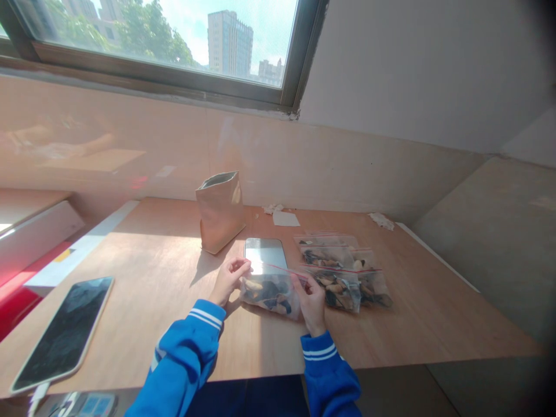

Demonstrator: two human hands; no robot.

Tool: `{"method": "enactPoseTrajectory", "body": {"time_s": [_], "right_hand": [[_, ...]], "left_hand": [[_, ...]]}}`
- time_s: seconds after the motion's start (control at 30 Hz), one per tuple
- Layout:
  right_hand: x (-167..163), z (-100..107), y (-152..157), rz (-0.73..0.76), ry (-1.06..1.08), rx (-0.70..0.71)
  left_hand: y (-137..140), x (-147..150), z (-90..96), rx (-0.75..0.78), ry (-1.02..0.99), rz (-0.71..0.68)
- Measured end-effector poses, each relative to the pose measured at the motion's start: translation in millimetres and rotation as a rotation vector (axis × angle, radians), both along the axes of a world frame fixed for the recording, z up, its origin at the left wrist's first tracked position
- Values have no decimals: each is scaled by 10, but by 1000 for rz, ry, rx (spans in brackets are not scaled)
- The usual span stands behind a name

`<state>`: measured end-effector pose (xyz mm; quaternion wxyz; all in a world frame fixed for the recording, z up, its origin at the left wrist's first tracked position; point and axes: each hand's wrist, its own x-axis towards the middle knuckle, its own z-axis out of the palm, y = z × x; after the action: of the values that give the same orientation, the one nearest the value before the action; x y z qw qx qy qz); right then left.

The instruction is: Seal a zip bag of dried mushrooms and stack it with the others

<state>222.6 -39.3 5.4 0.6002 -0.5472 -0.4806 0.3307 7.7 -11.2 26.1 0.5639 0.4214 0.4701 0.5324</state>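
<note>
Carefully, your left hand (228, 281) and right hand (313, 301) pinch the zip bag (271, 292) by its seal; tilt toward six o'clock and shells may spill.

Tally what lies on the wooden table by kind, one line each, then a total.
Clear zip bags with dark and pale pieces: 4, namely the bag pinched between the left hand and right hand, plus about 3 overlapping bags beside it
Kraft paper pouch: 1
Small scale: 1
Tablet: 1
White paper scraps: about 3
Total: about 10
</note>
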Motion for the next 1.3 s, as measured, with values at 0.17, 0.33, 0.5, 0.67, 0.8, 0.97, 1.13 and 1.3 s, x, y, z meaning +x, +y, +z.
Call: {"method": "enactPoseTrajectory", "body": {"time_s": [0.17,0.33,0.5,0.67,0.8,0.97,1.13,1.3], "right_hand": [[18,-28,7,-15,-16,4],[16,-15,11,-12,16,-17],[-23,71,-6,34,68,-62],[-51,120,-18,98,105,-101],[-51,106,-14,95,108,-108],[-34,69,-5,87,67,-84],[-19,39,3,36,31,-59],[-17,71,-6,21,31,-42]], "left_hand": [[32,-11,-30,64,71,30],[34,-3,-60,25,59,-16],[6,25,-23,80,97,-121],[10,22,-18,125,146,-108],[24,12,-57,113,151,-93],[17,11,-58,91,153,-81],[-1,19,-25,89,156,-72],[-12,29,11,110,158,-92]]}}
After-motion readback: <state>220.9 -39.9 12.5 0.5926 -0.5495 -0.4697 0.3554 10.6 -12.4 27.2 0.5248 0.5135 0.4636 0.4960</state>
